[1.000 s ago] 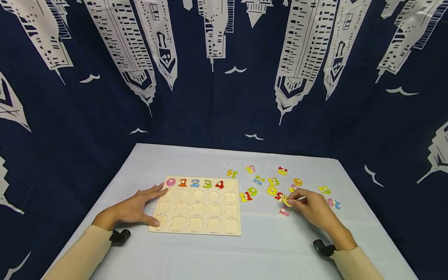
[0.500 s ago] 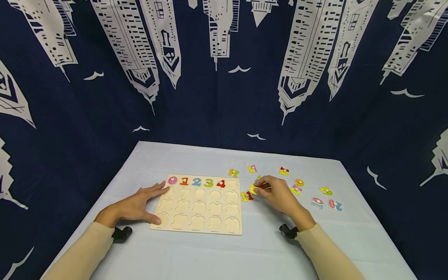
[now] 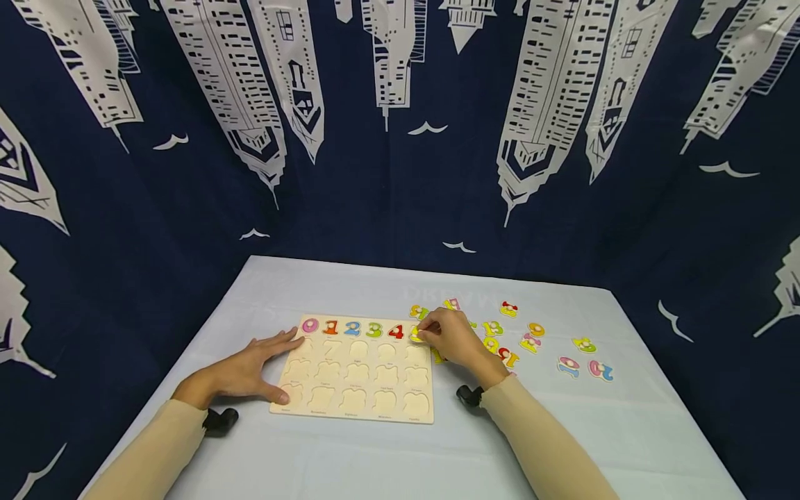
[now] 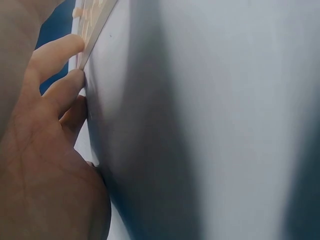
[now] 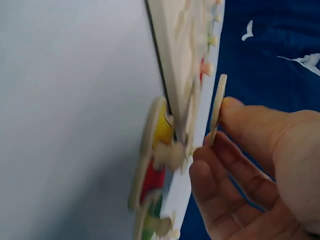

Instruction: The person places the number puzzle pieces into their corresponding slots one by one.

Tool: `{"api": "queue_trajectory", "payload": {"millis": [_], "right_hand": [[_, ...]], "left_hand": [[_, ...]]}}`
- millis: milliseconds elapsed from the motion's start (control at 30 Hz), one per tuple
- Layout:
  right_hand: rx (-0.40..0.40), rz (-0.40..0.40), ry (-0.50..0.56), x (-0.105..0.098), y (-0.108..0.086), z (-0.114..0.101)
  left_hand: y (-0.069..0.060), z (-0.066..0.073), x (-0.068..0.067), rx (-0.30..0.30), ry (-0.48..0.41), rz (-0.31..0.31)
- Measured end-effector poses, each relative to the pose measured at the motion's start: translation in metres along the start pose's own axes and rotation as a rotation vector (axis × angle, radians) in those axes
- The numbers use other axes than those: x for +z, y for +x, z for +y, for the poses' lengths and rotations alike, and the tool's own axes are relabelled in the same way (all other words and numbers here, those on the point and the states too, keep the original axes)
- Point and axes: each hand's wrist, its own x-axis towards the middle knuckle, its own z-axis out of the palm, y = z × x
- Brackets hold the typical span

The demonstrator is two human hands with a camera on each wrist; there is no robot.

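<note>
A wooden number puzzle board (image 3: 350,420) lies on the table, its top row holding the pieces 0, 1, 2, 3 and 4. My left hand (image 3: 253,368) rests with spread fingers on the board's left edge; the left wrist view shows fingertips (image 4: 75,45) touching that edge. Over the top-right recess, my right hand (image 3: 455,335) pinches a yellow number piece (image 3: 415,335). Seen edge-on in the right wrist view, the piece (image 5: 218,102) stands tilted and apart from the board. Its digit is mostly covered by the fingers.
Loose number pieces lie right of the board, among them a red-and-yellow one (image 3: 508,357), a pink-and-blue one (image 3: 601,370) and a green-and-yellow one (image 3: 584,345). A yellow-and-red 11 piece (image 5: 152,175) lies close by the board's right edge. The white table (image 3: 300,458) ends before a dark blue curtain (image 3: 387,194).
My right hand has carried the yellow piece leftward from the loose pieces to the board's top-right corner. A pink-and-blue piece by the right group came into view. My left hand stays put.
</note>
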Motion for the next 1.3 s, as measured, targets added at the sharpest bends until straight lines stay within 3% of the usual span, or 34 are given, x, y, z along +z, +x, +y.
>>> {"api": "queue_trajectory", "payload": {"millis": [400,600,933,1300], "right_hand": [[0.038,0.034,-0.040,0.017,0.010,0.002],[0.040,0.053,-0.088,0.015,0.009,0.000],[0.018,0.045,-0.042,0.015,0.012,0.000],[-0.001,0.027,-0.064,0.014,0.015,-0.003]], "left_hand": [[0.000,-0.002,0.001,0.007,-0.023,-0.003],[0.001,-0.002,0.003,0.016,-0.012,-0.002],[-0.002,-0.002,0.000,0.014,-0.001,-0.004],[0.000,-0.002,0.001,0.008,0.011,0.007]]}}
